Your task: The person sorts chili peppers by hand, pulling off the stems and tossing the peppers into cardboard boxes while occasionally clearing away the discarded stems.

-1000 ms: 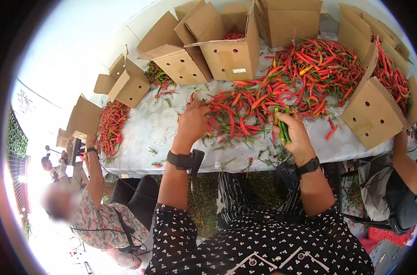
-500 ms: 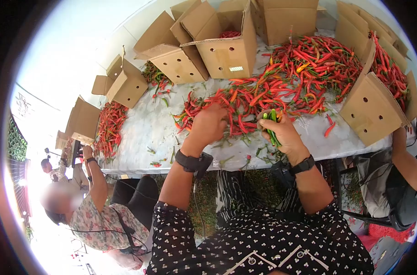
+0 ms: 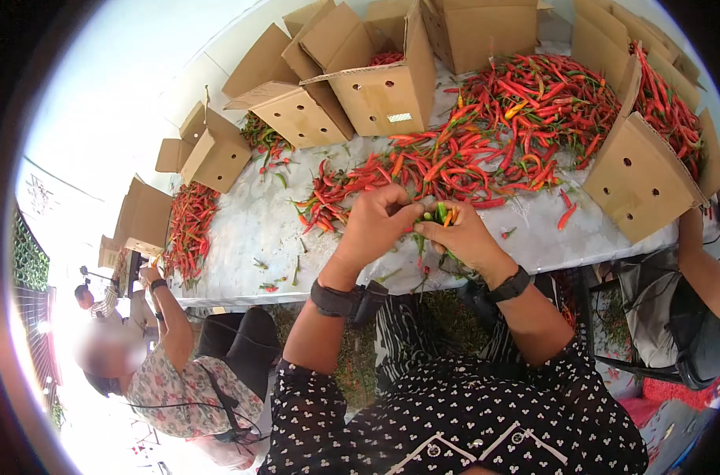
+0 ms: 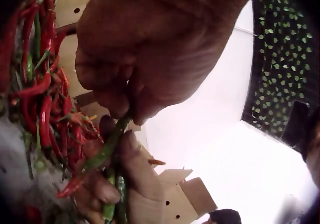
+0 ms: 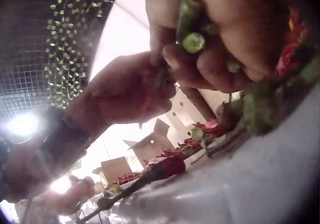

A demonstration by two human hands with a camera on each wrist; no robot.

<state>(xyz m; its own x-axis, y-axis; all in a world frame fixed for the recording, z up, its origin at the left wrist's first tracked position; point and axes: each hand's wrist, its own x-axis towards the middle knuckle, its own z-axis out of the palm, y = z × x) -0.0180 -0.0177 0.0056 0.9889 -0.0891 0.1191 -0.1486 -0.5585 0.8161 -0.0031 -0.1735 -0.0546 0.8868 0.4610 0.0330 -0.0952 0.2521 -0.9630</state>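
Note:
My left hand and right hand meet over the near side of a heap of red chilies. In the left wrist view, the left thumb and fingers pinch one end of a chili, green with a reddish tip. Its lower part crosses the right fingertips. The right hand grips a small bunch of green chilies, their ends poking out of the curled fingers in the right wrist view. An orange chili shows among them in the head view. The right palm hides most of the bunch.
Open cardboard boxes line the back of the covered table; a box full of red chilies stands at the right. Another red pile lies at the left, near a seated person. Loose stems and bits lie near the front edge.
My left hand has moved from the heap to the right, up against the right hand. The right hand, still gripping the green chilies, has shifted left and turned inward.

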